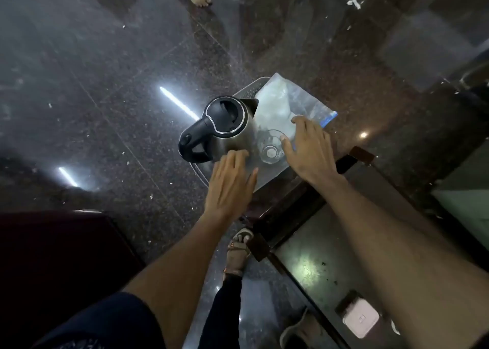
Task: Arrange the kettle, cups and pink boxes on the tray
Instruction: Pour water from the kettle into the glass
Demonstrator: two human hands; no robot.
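Writing: none legible, pink box [361, 320] mark blurred.
Surface: tray [244, 90] on dark table corner; speckled stone floor.
Hands: left hand [229, 184] and right hand [309, 150] both spread, beside kettle [227, 134] and cup [271, 147].

A steel kettle [227, 131] with a black lid and handle stands on a grey tray [244, 90], beside a clear glass cup [271, 146] and a plastic zip bag [288, 102]. The left hand [229, 187] reaches toward the kettle's base with straight fingers [235, 157], while the right hand [309, 147] hovers spread by the cup. A pink box [360, 319] lies on the glass desk [317, 256], well apart from the tray.
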